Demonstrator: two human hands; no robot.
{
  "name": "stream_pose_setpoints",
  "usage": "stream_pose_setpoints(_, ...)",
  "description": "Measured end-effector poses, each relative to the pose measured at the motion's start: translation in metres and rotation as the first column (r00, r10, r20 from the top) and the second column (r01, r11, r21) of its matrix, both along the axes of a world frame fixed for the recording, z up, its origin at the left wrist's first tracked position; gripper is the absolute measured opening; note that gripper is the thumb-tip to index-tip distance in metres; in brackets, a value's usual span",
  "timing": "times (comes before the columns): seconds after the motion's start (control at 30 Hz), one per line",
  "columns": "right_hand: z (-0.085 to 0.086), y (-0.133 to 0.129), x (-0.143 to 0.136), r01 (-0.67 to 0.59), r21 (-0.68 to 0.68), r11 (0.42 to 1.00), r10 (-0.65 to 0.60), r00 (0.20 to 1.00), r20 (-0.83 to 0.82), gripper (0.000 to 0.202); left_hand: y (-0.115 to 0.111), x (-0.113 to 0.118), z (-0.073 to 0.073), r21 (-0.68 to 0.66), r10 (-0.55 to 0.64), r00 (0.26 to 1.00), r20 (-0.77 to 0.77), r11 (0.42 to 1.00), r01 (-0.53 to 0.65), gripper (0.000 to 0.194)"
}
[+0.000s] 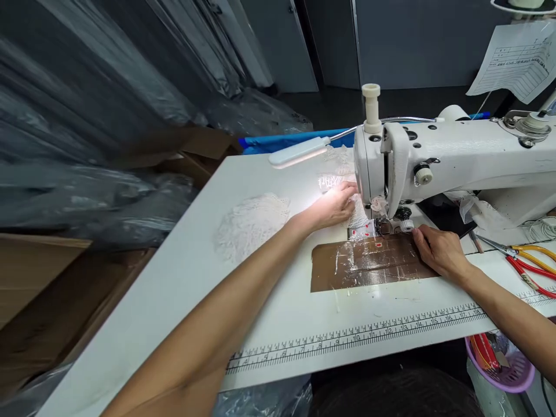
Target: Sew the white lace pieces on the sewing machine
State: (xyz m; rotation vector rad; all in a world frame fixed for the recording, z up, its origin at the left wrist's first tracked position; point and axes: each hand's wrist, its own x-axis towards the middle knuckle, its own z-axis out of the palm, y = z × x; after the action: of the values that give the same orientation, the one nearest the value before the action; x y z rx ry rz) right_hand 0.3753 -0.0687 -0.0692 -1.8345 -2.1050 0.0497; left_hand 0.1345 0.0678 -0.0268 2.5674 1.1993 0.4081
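Note:
My left hand (333, 205) reaches to the left side of the white sewing machine (460, 153), its fingers on white lace (358, 213) that runs toward the needle area. My right hand (438, 249) is right of the presser foot, thumb and forefinger pinched at the edge of a small white rolled piece (407, 225). Brown tape (369, 263) covers the table in front of the needle. A loose pile of white lace (254, 226) lies left of my left forearm. More lace (341, 159) lies behind my left hand.
A lamp (299, 152) shines over the lace. Scissors with yellow handles (532, 253) and red-handled ones (530, 277) lie at the right. A ruler strip (356, 341) follows the front edge. A purple basket (506, 370) sits below; cardboard boxes (39, 278) stand left.

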Motion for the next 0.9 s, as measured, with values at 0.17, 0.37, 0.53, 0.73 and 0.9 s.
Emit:
stream_pose_setpoints(0.17, -0.003, -0.002, 0.001, -0.009, 0.030, 0.999, 0.010, 1.000, -0.025, 0.054, -0.012, -0.009, -0.006, 0.084, 0.135, 0.990, 0.041, 0.987, -0.138, 0.026)
stream_pose_setpoints(0.37, -0.005, -0.009, -0.002, 0.028, 0.131, 0.991, -0.032, 0.999, 0.030, 0.043, -0.030, -0.049, -0.021, 0.056, 0.051, 0.998, 0.045, 0.997, -0.054, 0.029)
stream_pose_setpoints(0.53, -0.007, -0.014, -0.002, -0.090, 0.341, 0.936, 0.038, 0.987, 0.154, 0.038, -0.055, -0.085, -0.018, 0.183, 0.124, 0.976, 0.177, 0.970, -0.157, 0.032)
stream_pose_setpoints(0.73, -0.016, -0.012, 0.000, -0.198, 0.372, 0.907, 0.143, 0.975, 0.171, 0.040, -0.059, -0.136, -0.014, 0.135, 0.466, 0.697, 0.545, 0.771, -0.622, 0.026)
stream_pose_setpoints(0.9, -0.024, -0.009, 0.002, -0.196, 0.387, 0.901, 0.155, 0.979, 0.133, 0.043, -0.059, -0.163, -0.020, -0.038, 0.598, 0.549, 0.584, 0.696, -0.717, 0.029)
